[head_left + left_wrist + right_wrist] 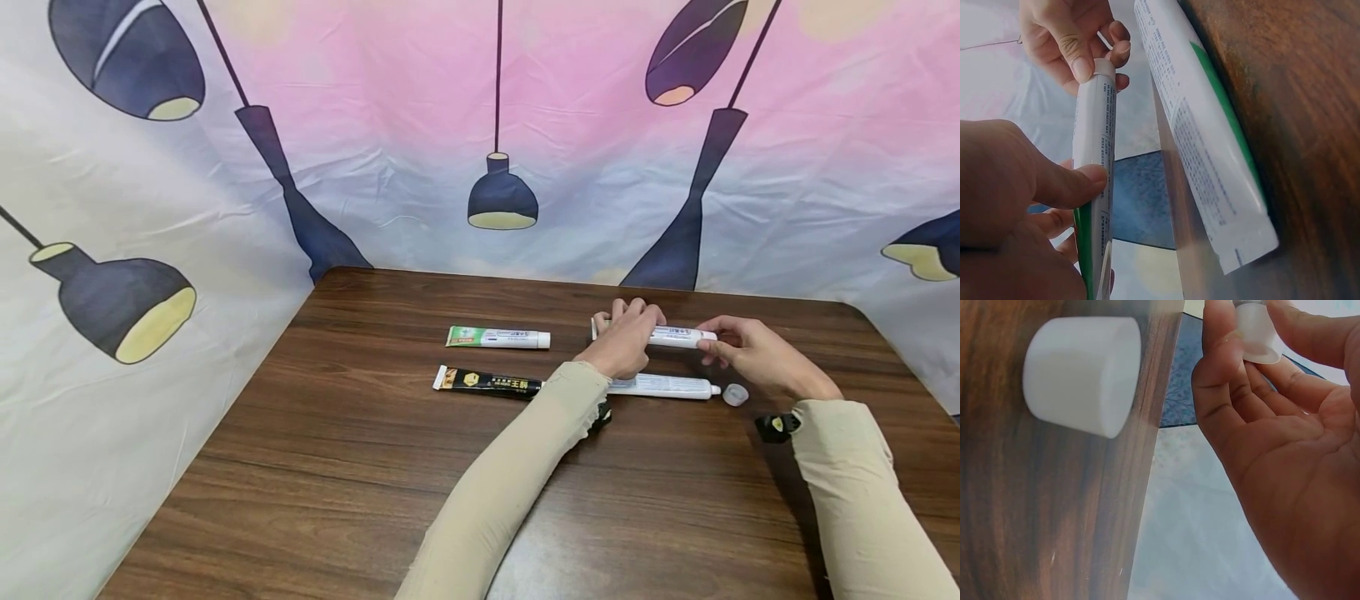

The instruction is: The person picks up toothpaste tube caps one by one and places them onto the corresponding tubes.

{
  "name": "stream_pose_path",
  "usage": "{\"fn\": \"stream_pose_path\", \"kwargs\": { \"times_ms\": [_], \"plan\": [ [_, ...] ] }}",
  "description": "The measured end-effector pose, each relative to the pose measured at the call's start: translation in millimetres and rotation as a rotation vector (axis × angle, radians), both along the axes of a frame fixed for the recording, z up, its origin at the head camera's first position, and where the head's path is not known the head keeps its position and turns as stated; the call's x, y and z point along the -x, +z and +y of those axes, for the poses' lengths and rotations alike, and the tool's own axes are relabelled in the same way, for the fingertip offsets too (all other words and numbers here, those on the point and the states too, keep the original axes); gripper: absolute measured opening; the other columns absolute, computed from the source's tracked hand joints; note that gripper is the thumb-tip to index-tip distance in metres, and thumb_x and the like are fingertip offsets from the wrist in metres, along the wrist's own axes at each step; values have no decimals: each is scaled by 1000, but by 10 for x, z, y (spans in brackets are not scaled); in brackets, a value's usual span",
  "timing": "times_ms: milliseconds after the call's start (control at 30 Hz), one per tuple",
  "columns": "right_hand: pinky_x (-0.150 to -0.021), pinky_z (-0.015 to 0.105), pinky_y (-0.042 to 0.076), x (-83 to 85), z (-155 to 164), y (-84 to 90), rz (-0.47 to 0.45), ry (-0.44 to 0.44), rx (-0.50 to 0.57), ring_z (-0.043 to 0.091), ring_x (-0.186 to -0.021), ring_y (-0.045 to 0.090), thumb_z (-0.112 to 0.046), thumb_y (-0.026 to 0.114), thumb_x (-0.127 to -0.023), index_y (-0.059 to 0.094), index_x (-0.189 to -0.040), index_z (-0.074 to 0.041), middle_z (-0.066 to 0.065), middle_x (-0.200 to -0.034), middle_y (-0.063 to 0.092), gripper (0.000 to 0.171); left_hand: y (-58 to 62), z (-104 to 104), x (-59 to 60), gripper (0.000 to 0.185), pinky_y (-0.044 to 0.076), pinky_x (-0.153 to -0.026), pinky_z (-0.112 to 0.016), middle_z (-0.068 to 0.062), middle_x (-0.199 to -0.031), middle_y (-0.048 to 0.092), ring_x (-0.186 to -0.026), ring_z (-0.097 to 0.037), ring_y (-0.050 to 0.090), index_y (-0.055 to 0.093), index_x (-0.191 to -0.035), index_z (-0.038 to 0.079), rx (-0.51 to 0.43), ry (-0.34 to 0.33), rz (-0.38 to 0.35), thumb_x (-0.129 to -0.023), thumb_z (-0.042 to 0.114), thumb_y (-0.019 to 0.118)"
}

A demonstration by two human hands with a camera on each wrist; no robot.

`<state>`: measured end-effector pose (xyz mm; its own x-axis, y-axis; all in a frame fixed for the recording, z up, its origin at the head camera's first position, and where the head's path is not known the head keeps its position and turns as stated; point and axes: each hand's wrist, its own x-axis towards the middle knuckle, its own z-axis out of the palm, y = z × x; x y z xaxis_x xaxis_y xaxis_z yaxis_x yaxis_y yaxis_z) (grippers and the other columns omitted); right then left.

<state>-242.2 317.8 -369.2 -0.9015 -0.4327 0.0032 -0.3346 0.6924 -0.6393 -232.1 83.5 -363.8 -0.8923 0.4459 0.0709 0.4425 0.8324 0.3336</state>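
My left hand (626, 340) grips a white and green toothpaste tube (675, 336) around its body, with the thumb pressed on the printed side in the left wrist view. At the tube's end, my right hand (761, 360) pinches the white cap (1260, 332) between thumb and fingers. Nearer to me lies a second white and green toothpaste tube (663, 386), its bare nozzle pointing right. Its crimped tail shows large in the left wrist view. Just beyond that nozzle, a loose white cap (735, 394) sits on the table and fills much of the right wrist view.
A capped green and white toothpaste tube (498, 337) lies on the wooden table (337, 467), left of my hands. In front of it is a black toothpaste tube (487, 382), partly hidden by my left sleeve. A lamp-patterned cloth (420, 200) hangs behind the table.
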Motion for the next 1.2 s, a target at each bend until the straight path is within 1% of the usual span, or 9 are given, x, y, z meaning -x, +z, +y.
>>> {"fn": "stream_pose_path", "kwargs": {
  "times_ms": [133,267,467,767,900,1000,1200],
  "plan": [
    [-64,30,53,-6,-5,-3,-6,1,35,14,-73,65,-15,57,-105,58,-124,4,15,-93,70,26,5,-2,5,51,29,-102,-37,7,-138,48,-124,-17,38,50,-140,27,-5,-1,-3,-96,8,67],
    [-65,29,55,-13,0,3,-10,1,54,11,-76,67,-12,57,-105,57,-123,6,18,-98,69,26,10,11,5,50,29,-102,-38,6,-138,49,-124,-17,38,50,-140,27,-2,-7,0,-96,9,67],
    [-69,29,56,-20,7,24,-2,2,18,8,-77,67,-11,56,-105,59,-123,9,18,-99,70,27,16,32,5,50,30,-102,-38,6,-138,49,-123,-17,38,50,-140,27,13,-8,7,-96,10,67],
    [-68,29,54,-6,-12,12,9,9,-13,14,-74,65,-13,57,-105,62,-124,7,13,-91,71,28,11,3,9,49,29,-103,-38,7,-136,49,-124,-17,38,50,-139,27,9,0,0,-97,9,66],
    [-67,29,55,3,-16,2,6,14,22,12,-75,66,-11,58,-104,59,-125,7,16,-97,70,28,18,-4,9,49,29,-102,-38,7,-137,49,-124,-17,38,49,-140,27,10,1,-4,-97,9,66],
    [-69,29,56,3,-12,-1,-2,7,28,11,-78,68,-12,57,-105,58,-126,8,18,-101,69,29,22,0,7,49,29,-100,-37,7,-138,48,-124,-17,38,49,-140,28,10,-3,-6,-97,9,65],
    [-71,28,56,-10,-5,10,-7,0,-14,10,-79,68,-15,55,-106,59,-126,8,15,-99,71,31,26,7,-2,48,28,-100,-36,7,-139,48,-126,-17,38,50,-138,28,12,-3,-16,-97,9,66]
  ]
}}
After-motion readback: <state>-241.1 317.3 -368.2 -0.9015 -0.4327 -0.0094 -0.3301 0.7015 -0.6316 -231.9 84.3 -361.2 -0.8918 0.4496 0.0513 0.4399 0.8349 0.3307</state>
